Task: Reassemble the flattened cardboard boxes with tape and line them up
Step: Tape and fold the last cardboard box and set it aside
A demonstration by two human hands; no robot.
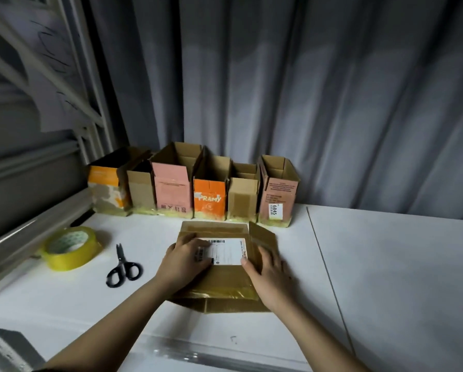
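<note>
- A brown cardboard box (219,277) lies on the white table (386,264), near the front edge and just in front of the row of finished boxes
- A white shipping label (229,251) with a barcode sits on the box's top face, and yellowish tape (217,292) shines across its near end
- The left hand (189,259) lies on the left part of the box, fingers loosely spread and resting over the left end of the label; it presses rather than pinches
- The right hand (269,275) lies on the right side of the box, fingers laid forward and close together along the edge, thumb tip touching the label's lower right corner
- A side flap (262,234) stands tilted up at the box's far right corner, just beyond the right fingers
- Six open-topped boxes stand side by side along the grey curtain (305,103): from left, an orange and white box (107,191), a plain brown box (140,190), a pink box (172,191), an orange printed box (210,198), a small brown box (242,197) and a brownish-pink box (278,196) marked 6845
- A roll of yellow tape (71,248) lies flat near the table's left edge
- Black-handled scissors (123,267) lie between the roll and the left hand, touching neither, blades shut and pointing away from the person
</note>
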